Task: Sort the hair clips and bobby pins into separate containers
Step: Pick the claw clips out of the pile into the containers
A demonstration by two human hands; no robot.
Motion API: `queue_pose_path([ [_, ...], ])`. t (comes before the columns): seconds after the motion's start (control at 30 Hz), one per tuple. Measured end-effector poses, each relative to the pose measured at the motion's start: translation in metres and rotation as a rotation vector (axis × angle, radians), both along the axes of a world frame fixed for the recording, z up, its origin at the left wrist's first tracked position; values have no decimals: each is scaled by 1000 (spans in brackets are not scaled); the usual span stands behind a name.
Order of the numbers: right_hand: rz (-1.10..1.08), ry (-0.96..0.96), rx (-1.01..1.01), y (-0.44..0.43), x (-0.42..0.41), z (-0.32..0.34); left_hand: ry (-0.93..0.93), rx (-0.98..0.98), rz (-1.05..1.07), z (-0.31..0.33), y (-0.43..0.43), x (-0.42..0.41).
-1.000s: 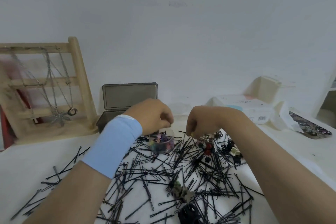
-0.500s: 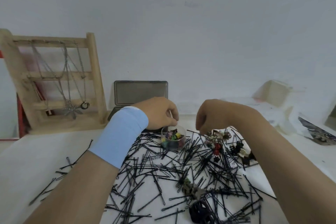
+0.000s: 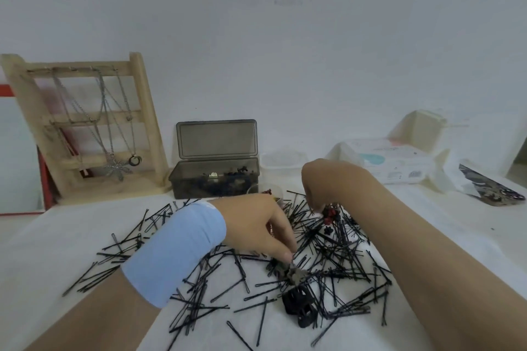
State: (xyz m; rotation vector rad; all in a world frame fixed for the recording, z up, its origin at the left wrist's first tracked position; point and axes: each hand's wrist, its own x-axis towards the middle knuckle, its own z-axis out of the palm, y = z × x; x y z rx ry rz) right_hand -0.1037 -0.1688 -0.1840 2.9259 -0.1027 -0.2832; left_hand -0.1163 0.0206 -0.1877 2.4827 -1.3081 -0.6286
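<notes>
Black bobby pins (image 3: 199, 288) lie scattered over the white table. My left hand (image 3: 253, 225), with a blue wristband, reaches down and its fingertips close on a small brown hair clip (image 3: 296, 275). A larger black claw clip (image 3: 299, 305) lies just in front of it. My right hand (image 3: 330, 182) is curled, its fingers down at a cluster of small red and black clips (image 3: 330, 214). A small round cup (image 3: 275, 195) with coloured clips shows partly behind my left hand. A grey box (image 3: 199, 179) with its lid up holds dark items.
A wooden jewellery stand (image 3: 85, 128) with necklaces stands at the back left. A clear small tub (image 3: 282, 161), a tissue pack (image 3: 393, 164), a white box (image 3: 422, 128) and a patterned flat object (image 3: 490, 188) line the back right.
My left hand left the round cup and came down toward me onto the brown clip. My right hand stayed curled over the red and black clips. The camera tilted slightly.
</notes>
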Motion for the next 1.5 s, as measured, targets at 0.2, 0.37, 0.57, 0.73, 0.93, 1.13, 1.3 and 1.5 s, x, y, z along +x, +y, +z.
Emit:
queue_pose_path([
  [0.2, 8, 25, -29, -3, 3, -7, 5, 9, 20, -10, 15, -11],
  [0.37, 66, -73, 163, -9, -1, -3, -38, -56, 51, 0, 14, -7],
  [0.57, 194, -337, 694, 9, 0, 9, -116, -235, 198, 11, 29, 17],
  [0.73, 203, -298, 687, 17, 0, 4, -134, -207, 215, 8, 36, 24],
  [0.93, -26, -56, 243, -15, -21, 14, -90, -202, 206, 5, 35, 23],
  [1.13, -114, 13, 156, -8, -28, 2, -93, -211, 148, 4, 29, 17],
  [1.3, -49, -65, 209, -4, -27, -1, -346, -481, 436, 10, 46, 53],
  [1.5, 57, -148, 378, 6, -24, 11, -418, -291, 577, -11, 56, 101],
])
